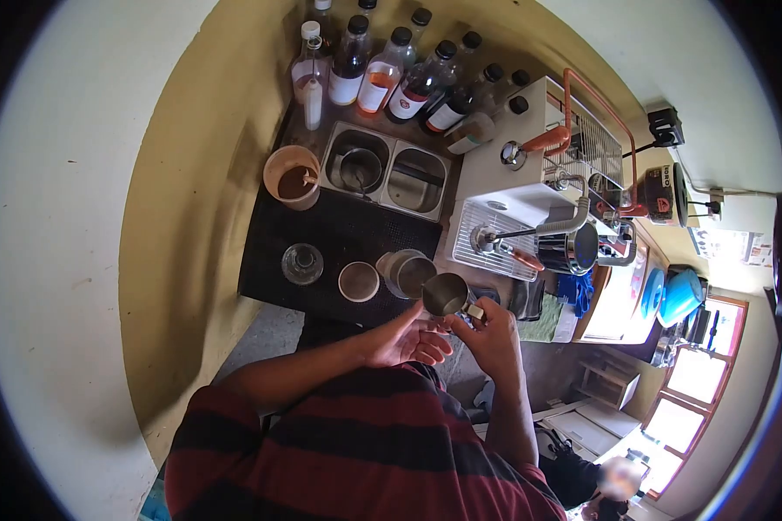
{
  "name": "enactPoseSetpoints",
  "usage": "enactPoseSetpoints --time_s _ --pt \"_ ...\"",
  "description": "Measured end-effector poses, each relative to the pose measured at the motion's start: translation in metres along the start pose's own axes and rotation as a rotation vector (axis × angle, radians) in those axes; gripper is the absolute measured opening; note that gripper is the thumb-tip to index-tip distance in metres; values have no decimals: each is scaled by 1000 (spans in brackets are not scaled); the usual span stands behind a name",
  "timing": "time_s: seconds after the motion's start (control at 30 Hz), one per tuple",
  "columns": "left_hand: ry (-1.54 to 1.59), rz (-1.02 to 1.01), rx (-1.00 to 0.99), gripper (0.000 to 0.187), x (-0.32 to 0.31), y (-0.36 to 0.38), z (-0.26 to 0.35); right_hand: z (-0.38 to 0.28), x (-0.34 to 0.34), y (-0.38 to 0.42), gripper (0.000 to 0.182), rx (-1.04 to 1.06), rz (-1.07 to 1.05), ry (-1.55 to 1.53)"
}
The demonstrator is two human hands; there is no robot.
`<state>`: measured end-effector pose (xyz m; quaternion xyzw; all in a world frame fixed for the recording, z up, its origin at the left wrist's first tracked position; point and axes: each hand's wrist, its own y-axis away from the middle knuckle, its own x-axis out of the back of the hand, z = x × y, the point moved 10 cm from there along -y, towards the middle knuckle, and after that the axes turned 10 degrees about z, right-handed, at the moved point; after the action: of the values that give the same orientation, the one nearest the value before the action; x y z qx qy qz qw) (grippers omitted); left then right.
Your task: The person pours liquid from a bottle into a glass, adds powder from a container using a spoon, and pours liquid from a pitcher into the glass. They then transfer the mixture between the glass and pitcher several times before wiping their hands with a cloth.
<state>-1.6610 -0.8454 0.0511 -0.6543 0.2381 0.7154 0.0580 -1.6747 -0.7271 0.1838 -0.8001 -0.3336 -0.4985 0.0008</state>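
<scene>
My right hand grips the handle of a small metal milk pitcher, held over the near edge of the counter with its mouth facing up at me. My left hand is just below and left of the pitcher, palm turned up, fingers loosely curled and apart, holding nothing that I can see. Its thumb side is close to the pitcher; whether it touches cannot be made out. On the black mat behind stand a second metal pitcher, a paper-like cup and a clear glass vessel.
A tub of brown powder stands left of metal sink-like pans. Several syrup bottles line the wall. An espresso machine with a steam wand is at the right. Another person is at the lower right.
</scene>
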Motion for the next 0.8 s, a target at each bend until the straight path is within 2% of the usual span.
enactPoseSetpoints --time_s 0.8 --pt "39 -18 134 85 3 -5 -35 34 0 20 49 -45 37 -5"
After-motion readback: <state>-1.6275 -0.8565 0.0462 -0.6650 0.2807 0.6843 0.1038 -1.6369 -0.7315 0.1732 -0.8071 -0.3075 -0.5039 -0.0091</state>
